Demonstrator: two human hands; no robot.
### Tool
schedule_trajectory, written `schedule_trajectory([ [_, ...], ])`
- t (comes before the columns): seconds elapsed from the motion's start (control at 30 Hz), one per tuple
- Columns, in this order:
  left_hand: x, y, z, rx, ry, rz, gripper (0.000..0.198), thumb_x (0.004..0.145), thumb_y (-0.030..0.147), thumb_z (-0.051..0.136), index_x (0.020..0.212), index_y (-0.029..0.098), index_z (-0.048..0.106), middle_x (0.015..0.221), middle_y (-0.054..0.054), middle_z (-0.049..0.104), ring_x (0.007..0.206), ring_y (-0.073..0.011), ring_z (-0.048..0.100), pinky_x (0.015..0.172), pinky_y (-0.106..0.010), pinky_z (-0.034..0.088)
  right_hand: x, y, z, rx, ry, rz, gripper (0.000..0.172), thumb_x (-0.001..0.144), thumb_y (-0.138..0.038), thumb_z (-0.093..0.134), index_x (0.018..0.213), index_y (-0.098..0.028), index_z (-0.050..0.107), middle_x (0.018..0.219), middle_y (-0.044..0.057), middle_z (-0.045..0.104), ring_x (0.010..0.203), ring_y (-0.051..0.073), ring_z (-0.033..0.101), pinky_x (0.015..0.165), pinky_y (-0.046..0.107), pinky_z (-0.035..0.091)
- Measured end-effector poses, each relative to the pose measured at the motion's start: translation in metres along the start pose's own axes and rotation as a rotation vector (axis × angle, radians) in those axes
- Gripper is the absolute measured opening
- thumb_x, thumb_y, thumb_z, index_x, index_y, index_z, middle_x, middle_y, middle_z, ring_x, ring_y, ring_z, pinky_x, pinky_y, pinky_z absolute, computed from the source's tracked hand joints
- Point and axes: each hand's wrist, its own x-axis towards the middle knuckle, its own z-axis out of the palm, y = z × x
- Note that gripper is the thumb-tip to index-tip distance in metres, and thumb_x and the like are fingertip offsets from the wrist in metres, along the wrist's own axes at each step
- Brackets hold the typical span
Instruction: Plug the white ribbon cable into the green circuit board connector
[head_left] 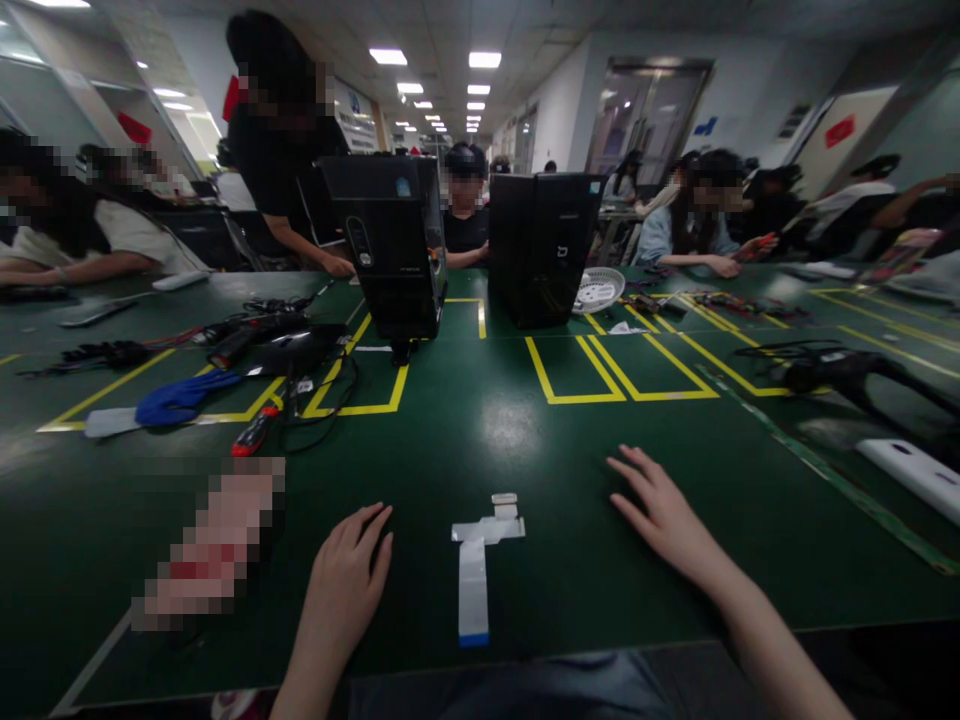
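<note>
A flat white ribbon cable [473, 585] lies on the green table between my hands, bent into an angled shape with a blue end towards me and a small connector at its far end. To its left, my left hand [346, 565] rests palm down with its fingers loosely apart, holding nothing. On the other side, my right hand [664, 515] is stretched out flat over the table, fingers spread and nothing in them. Neither hand touches the cable.
Two black computer towers [394, 250] [544, 250] stand across the table [510, 440]. A red-and-black screwdriver [256, 432], a blue glove [184, 396] and dark cables lie left. At right are a white device [911, 475] and a black stand-like object [847, 375]. Several people sit or stand around.
</note>
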Motion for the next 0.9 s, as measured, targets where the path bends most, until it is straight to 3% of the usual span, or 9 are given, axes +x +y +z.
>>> schedule_trajectory([
  [0.1,0.000,0.000,0.001,0.016,-0.012,-0.005,0.045,0.095,0.036,0.038,0.124,0.012,0.063,0.123,-0.015,0.063,0.113,-0.0300,0.058,0.095,-0.047,0.048,-0.003,0.090,-0.019,-0.269,0.106,0.299,0.060,0.094,-0.047,0.038,0.136,-0.007,0.050,0.146,0.025,0.038,0.139,0.038,0.030,0.108,0.056,0.031],
  [0.17,0.000,-0.001,0.001,0.019,-0.014,-0.006,0.045,0.095,0.037,0.038,0.124,0.013,0.063,0.123,-0.014,0.063,0.114,-0.0297,0.058,0.096,-0.047,0.048,-0.012,0.137,-0.033,-0.400,0.096,0.494,0.064,0.096,-0.046,0.033,0.139,-0.001,0.046,0.149,0.029,0.030,0.141,0.041,0.022,0.108,0.054,0.026],
  [0.3,-0.001,-0.001,0.002,0.019,-0.011,-0.003,0.046,0.096,0.038,0.037,0.124,0.013,0.063,0.123,-0.014,0.063,0.113,-0.0294,0.058,0.096,-0.047,0.048,-0.030,0.186,-0.052,-0.449,0.093,0.811,0.067,0.098,-0.043,0.022,0.142,0.004,0.039,0.150,0.031,0.026,0.141,0.040,0.021,0.104,0.050,0.026],
  [0.5,-0.001,-0.001,0.000,0.017,-0.012,-0.004,0.045,0.096,0.037,0.038,0.124,0.013,0.063,0.122,-0.014,0.063,0.113,-0.0295,0.058,0.095,-0.047,0.049,-0.035,0.203,-0.057,-0.405,0.026,0.925,0.071,0.097,-0.047,0.019,0.146,0.002,0.034,0.141,0.031,0.042,0.128,0.040,0.042,0.090,0.050,0.033],
  [0.6,-0.001,-0.001,0.000,0.009,-0.005,-0.011,0.044,0.095,0.038,0.039,0.124,0.015,0.063,0.122,-0.014,0.063,0.114,-0.0294,0.058,0.095,-0.047,0.049,-0.034,0.207,-0.058,-0.394,-0.022,0.931,0.070,0.097,-0.048,0.022,0.145,0.000,0.037,0.137,0.029,0.047,0.124,0.039,0.046,0.088,0.048,0.034],
  [0.77,-0.001,0.000,0.000,-0.016,0.014,-0.009,0.042,0.094,0.037,0.040,0.122,0.017,0.064,0.121,-0.013,0.064,0.112,-0.0289,0.059,0.096,-0.046,0.048,-0.039,0.203,-0.060,-0.396,-0.073,0.896,0.069,0.095,-0.050,0.026,0.143,-0.004,0.044,0.142,0.025,0.044,0.124,0.036,0.046,0.090,0.045,0.036],
  [0.9,0.000,0.000,0.001,-0.010,0.013,-0.017,0.042,0.094,0.037,0.040,0.122,0.018,0.064,0.121,-0.012,0.064,0.113,-0.0289,0.058,0.096,-0.046,0.048,-0.052,0.193,-0.061,-0.355,-0.082,0.760,0.067,0.090,-0.047,0.035,0.138,-0.003,0.049,0.132,0.024,0.053,0.119,0.031,0.052,0.094,0.039,0.039],
])
